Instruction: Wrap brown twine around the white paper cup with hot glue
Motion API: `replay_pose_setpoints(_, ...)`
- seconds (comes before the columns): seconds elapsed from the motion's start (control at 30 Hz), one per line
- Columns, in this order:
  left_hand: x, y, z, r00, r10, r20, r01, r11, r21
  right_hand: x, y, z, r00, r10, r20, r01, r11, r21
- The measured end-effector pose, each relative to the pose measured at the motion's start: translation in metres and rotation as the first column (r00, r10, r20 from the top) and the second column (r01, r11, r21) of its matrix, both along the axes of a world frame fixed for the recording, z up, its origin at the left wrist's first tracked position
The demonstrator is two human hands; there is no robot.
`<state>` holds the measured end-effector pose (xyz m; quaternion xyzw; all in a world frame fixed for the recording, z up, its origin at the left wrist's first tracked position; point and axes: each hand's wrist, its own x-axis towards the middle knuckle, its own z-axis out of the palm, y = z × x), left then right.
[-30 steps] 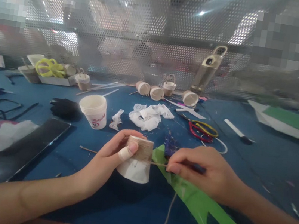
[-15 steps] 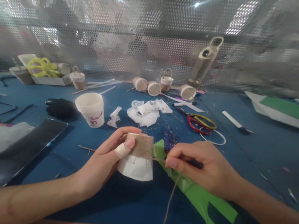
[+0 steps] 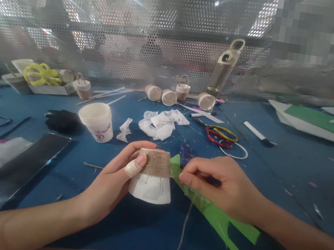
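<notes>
Presently: inverted white paper cup (image 3: 151,189), upper half wound with brown twine (image 3: 157,163), over blue desk (image 3: 99,234).
Left hand (image 3: 114,176): fingers curled around cup, thumb on twine. Right hand (image 3: 221,182): fingers pinched together on twine, its tail hanging below; hand partly covers forked green strip (image 3: 215,221) and dark-blue patterned object (image 3: 186,154). Red-and-yellow-handled scissors (image 3: 220,135) lie beyond.

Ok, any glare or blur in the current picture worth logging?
Head view: bright streaks across the perforated screen, a glint on the black sheet; head view: smeared detail at upper right; head view: twine-wrapped cup fairly sharp.
</notes>
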<state>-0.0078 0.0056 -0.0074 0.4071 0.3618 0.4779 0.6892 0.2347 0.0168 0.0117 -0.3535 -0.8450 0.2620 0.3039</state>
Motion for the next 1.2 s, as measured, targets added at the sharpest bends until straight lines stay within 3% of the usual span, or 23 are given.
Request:
replay_pose_setpoints(0.4,0.001,-0.003,0.0,1.0,0.009,-0.004,-0.009,1.0,0.004,-0.007,-0.004,0.0,1.0,-0.018,-0.009,0.018,1.0,0.0)
replay_pose_setpoints(0.87,0.005,-0.005,0.002,1.0,0.007,0.029,-0.007,1.0,0.026,-0.01,-0.005,-0.009,1.0,-0.01,0.001,0.01,0.988,0.152)
replay_pose_setpoints(1.2,0.002,-0.004,-0.006,0.996,-0.085,-0.019,0.084,0.995,-0.052,-0.014,-0.008,-0.014,0.999,-0.008,0.045,-0.002,0.975,0.222)
